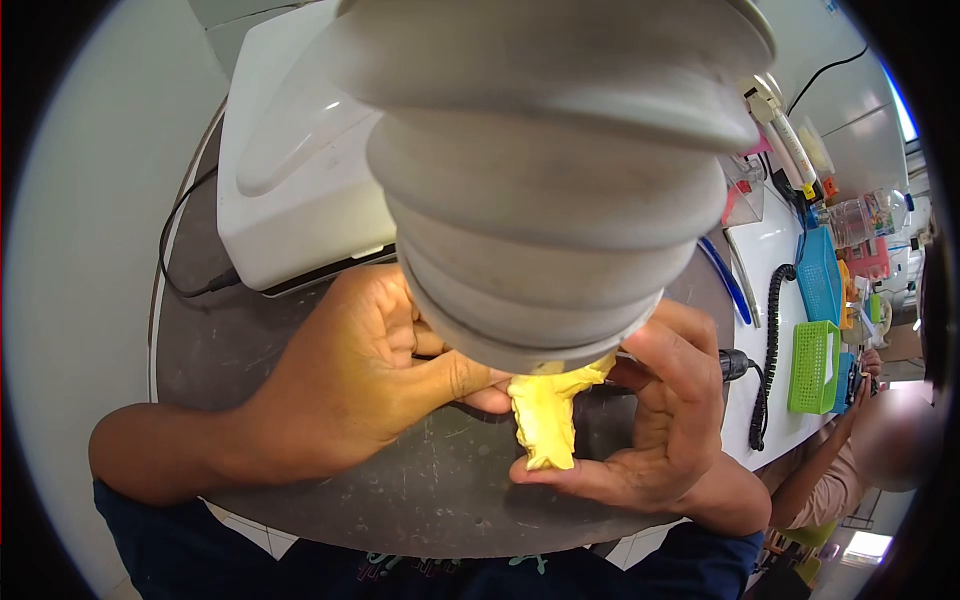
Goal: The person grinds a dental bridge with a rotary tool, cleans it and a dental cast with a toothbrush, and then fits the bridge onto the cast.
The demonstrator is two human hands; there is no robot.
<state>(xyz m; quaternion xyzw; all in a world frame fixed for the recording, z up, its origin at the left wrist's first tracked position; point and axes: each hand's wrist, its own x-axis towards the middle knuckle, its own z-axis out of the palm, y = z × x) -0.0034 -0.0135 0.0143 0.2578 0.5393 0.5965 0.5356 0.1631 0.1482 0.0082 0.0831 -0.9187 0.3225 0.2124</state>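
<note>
A rough, irregular piece of yellow plaster model is between my hands, its top hidden by a wide grey corrugated hose. My left hand is closed, pinching the model's left edge between thumb and fingers. On the other side, my right hand curls round a dark rotary handpiece, whose cord end sticks out behind the knuckles. The right thumb tip touches the model's lower end. Under the grey hose, the handpiece's tip and some fingertips are hidden.
A white machine housing with a black cable stands at the back left of the dark table. Along the right bench are a coiled cord, a green basket, a blue basket and a plastic bottle. Another person sits at far right.
</note>
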